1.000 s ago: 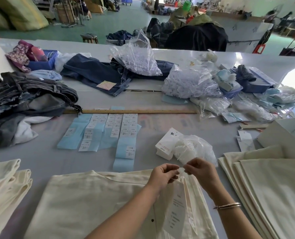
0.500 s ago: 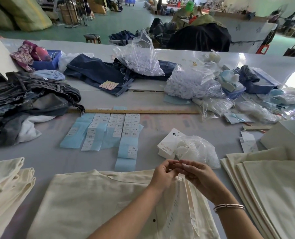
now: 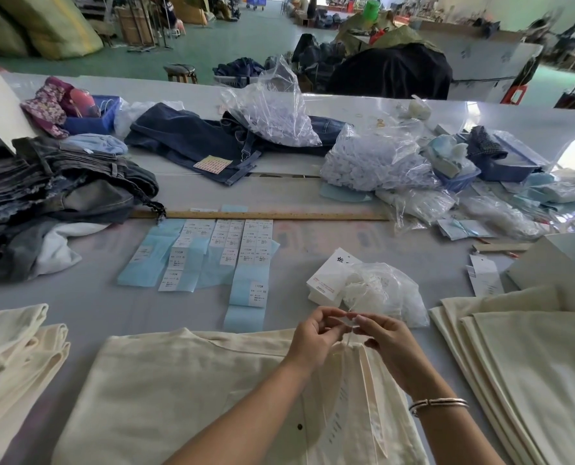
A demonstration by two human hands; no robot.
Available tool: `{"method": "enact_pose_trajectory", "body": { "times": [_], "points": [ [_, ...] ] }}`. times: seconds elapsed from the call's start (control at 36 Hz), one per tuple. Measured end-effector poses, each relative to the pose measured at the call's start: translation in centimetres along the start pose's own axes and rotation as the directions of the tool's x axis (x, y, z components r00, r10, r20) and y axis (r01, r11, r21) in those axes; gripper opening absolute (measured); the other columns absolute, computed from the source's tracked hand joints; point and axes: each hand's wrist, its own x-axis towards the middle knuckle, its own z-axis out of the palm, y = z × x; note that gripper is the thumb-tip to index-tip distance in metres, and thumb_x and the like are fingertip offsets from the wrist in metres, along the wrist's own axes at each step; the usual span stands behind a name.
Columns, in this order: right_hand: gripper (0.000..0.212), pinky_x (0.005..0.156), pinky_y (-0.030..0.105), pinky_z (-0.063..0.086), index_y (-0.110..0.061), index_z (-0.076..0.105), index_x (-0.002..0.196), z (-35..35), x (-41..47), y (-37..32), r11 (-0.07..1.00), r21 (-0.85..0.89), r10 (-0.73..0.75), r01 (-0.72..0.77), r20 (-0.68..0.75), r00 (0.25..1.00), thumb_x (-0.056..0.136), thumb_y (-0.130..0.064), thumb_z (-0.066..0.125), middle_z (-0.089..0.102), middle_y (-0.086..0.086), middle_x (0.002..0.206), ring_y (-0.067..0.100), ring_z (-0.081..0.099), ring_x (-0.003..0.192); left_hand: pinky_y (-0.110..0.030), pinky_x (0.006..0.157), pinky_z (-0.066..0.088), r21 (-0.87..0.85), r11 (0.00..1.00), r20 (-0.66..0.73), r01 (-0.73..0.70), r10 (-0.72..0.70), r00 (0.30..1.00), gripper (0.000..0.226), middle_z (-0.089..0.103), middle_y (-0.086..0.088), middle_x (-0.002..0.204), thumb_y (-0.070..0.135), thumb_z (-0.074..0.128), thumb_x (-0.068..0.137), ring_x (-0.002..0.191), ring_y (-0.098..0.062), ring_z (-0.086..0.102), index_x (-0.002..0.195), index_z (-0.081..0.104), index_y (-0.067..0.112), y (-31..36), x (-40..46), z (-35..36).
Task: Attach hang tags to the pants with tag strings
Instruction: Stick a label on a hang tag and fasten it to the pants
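Above the cream pants (image 3: 185, 391), both hands' grips, left hand (image 3: 313, 337) and right hand (image 3: 385, 344), pinch the tag string (image 3: 348, 322) between them.

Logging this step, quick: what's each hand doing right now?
Left hand: closed, pinching the tag string.
Right hand: closed, pinching the same tag string above the cream pants.

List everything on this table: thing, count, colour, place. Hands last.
cream pants: one, cream, front centre under the hands
hang tag: one, white, lying on those pants
tag string: one, pale, pinched between both hands
folded cream garments: stacks, front left and right
bag of strings: one, clear, behind the hands
size labels: many, white on blue, centre
ruler: one, wooden, mid-table
dark jeans: navy, far centre
left hand: pinches string
right hand: pinches string
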Motion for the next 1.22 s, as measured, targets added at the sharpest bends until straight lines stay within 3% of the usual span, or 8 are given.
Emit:
{"method": "enact_pose_trajectory", "body": {
  "times": [0.11, 0.22, 0.31, 0.53, 0.83, 1.03, 1.11, 1.22],
  "points": [
    [0.019, 0.081, 0.033, 0.044, -0.017, 0.075, 0.095, 0.2, -0.2, -0.2, 0.996, -0.078, -0.043, 0.043, 0.004, 0.999, 0.093, -0.012, 0.056, 0.074, 0.009, 0.091, 0.02, 0.066, 0.089, -0.02, 0.078, 0.054, 0.007, 1.0, -0.004, -0.01, 0.01, 1.0, 0.014, 0.065, -0.006, 0.086, 0.001, 0.062, 0.09, 0.081, -0.012, 0.065, 0.099, 0.059, 0.012, -0.1, 0.1, 0.0],
    [0.018, 0.068, 0.015, 0.05, -0.014, 0.074, 0.093, 0.4, -0.2, -0.4, 0.994, -0.099, -0.05, 0.049, -0.002, 0.999, 0.091, -0.007, 0.058, 0.075, 0.008, 0.086, 0.014, 0.068, 0.081, -0.019, 0.075, 0.053, 0.002, 1.0, -0.013, -0.002, 0.002, 1.0, 0.013, 0.065, -0.006, 0.085, 0.0, 0.063, 0.089, 0.08, -0.012, 0.063, 0.094, 0.057, 0.01, -0.3, 0.1, 0.1],
    [0.017, 0.065, 0.012, 0.05, -0.012, 0.073, 0.093, 0.4, -0.2, -0.4, 0.993, -0.113, -0.046, 0.046, -0.003, 0.999, 0.091, -0.004, 0.058, 0.075, 0.008, 0.084, 0.01, 0.069, 0.076, -0.02, 0.076, 0.053, 0.012, 1.0, -0.006, 0.002, -0.002, 1.0, 0.013, 0.065, -0.005, 0.084, 0.0, 0.064, 0.089, 0.078, -0.011, 0.063, 0.09, 0.057, 0.011, -0.4, 0.2, 0.0],
    [0.017, 0.078, 0.022, 0.053, -0.008, 0.073, 0.094, 0.5, -0.1, -0.4, 0.981, -0.181, -0.062, 0.062, 0.008, 0.998, 0.09, -0.001, 0.058, 0.074, 0.011, 0.086, 0.013, 0.068, 0.079, -0.017, 0.069, 0.051, 0.01, 1.0, 0.009, 0.012, -0.012, 1.0, 0.014, 0.065, -0.005, 0.081, 0.001, 0.066, 0.087, 0.068, -0.006, 0.062, 0.086, 0.057, 0.012, -0.8, 0.2, -0.3],
    [0.017, 0.061, 0.009, 0.044, -0.008, 0.074, 0.095, 0.2, 0.4, 0.1, 0.935, -0.349, -0.065, 0.069, 0.025, 0.998, 0.09, -0.003, 0.059, 0.072, 0.013, 0.081, 0.011, 0.06, 0.068, -0.018, 0.071, 0.052, 0.072, 0.997, 0.006, 0.012, -0.012, 1.0, 0.015, 0.067, -0.011, 0.081, 0.002, 0.068, 0.085, 0.067, -0.01, 0.062, 0.086, 0.057, 0.012, -1.2, 0.6, -0.1],
    [0.019, 0.068, 0.022, 0.042, -0.014, 0.072, 0.103, -0.6, 0.5, 2.0, 0.967, -0.241, 0.051, -0.08, -0.121, 0.991, 0.094, -0.01, 0.056, 0.071, 0.004, 0.093, 0.013, 0.06, 0.08, -0.02, 0.078, 0.055, 0.09, 0.991, -0.005, 0.099, -0.099, 0.995, 0.021, 0.069, 0.001, 0.104, 0.006, 0.067, 0.088, 0.09, -0.013, 0.069, 0.105, 0.057, 0.013, -1.7, 0.2, -0.9],
    [0.025, 0.068, 0.022, 0.04, -0.011, 0.065, 0.115, -0.9, 0.3, 2.7, 0.984, -0.159, 0.043, -0.082, -0.23, 0.972, 0.095, -0.004, 0.052, 0.066, 0.006, 0.103, 0.016, 0.057, 0.086, -0.017, 0.079, 0.053, 0.244, 0.964, -0.077, 0.101, -0.085, 0.993, 0.016, 0.067, -0.003, 0.104, 0.002, 0.062, 0.089, 0.095, -0.017, 0.066, 0.101, 0.059, 0.013, -2.2, -0.5, -3.7],
    [0.026, 0.068, 0.016, 0.043, -0.008, 0.064, 0.116, -0.5, -0.1, 3.0, 0.989, -0.134, 0.018, -0.054, -0.257, 0.966, 0.095, -0.001, 0.051, 0.066, 0.008, 0.106, 0.012, 0.059, 0.083, -0.009, 0.052, 0.045, 0.263, 0.947, -0.284, 0.183, -0.105, 0.953, 0.023, 0.067, -0.005, 0.085, -0.009, 0.053, 0.091, 0.065, -0.01, 0.064, 0.086, 0.057, 0.012, -3.0, -1.8, -10.5]
  ]
}}
